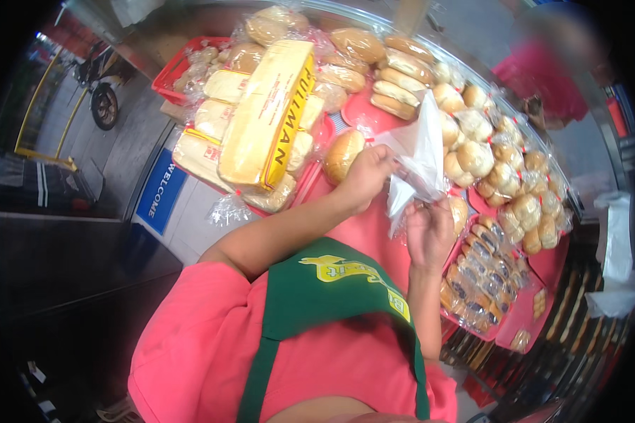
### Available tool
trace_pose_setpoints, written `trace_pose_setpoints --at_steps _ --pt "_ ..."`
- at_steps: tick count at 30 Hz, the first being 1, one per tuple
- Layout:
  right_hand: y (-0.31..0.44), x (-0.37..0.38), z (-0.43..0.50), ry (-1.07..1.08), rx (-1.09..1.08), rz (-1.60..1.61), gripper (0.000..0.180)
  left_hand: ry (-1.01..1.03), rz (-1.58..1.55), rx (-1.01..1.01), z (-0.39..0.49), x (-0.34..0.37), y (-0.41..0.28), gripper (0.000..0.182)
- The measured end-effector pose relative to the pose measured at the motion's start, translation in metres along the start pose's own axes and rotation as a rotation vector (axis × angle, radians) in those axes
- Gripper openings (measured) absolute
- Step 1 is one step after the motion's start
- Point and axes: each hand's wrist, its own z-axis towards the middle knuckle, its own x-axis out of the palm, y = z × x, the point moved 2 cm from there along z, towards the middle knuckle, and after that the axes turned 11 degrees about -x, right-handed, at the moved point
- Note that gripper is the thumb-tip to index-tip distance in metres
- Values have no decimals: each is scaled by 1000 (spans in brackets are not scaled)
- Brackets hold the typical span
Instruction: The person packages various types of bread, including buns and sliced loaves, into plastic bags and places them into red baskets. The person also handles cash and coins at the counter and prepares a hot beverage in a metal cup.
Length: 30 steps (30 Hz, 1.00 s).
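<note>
A thin white plastic bag (420, 153) is held between my two hands over the pink surface. My left hand (371, 172) grips its left side with fingertips pinched. Below its lower right edge, my right hand (428, 224) has the plastic between thumb and fingers. A wrapped bread loaf (344, 154) lies just behind my left hand, and another wrapped bun (458, 214) shows beside my right. Further left, a long bagged Pullman loaf (267, 116) rests on top of shorter bagged loaves (201, 153). Whether anything is inside the white bag cannot be told.
Bagged round rolls (473, 158) line the right side, near a pink tray of wrapped filled buns (481, 280). Elongated rolls (402, 79) sit at the back. A red basket (172, 71) stands back left. Beyond the metal-edged counter, a person in pink (542, 79) is at the upper right.
</note>
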Motion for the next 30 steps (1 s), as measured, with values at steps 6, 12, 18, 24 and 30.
trace_pose_setpoints --at_steps 6,12,18,24,30 --pt "34 -79 -20 -37 97 0 29 74 -254 249 -25 -25 -108 17" --pt "68 25 -3 532 -706 -1308 24 73 921 508 -36 -15 -83 12" --pt "79 -26 30 481 -424 -1838 40 197 900 552 -67 14 -128 16" --pt "130 0 50 315 -684 -2180 46 -871 1956 307 -16 -83 -185 83" --pt "143 57 88 474 -250 -2115 46 -597 1484 214 13 -220 -211 99"
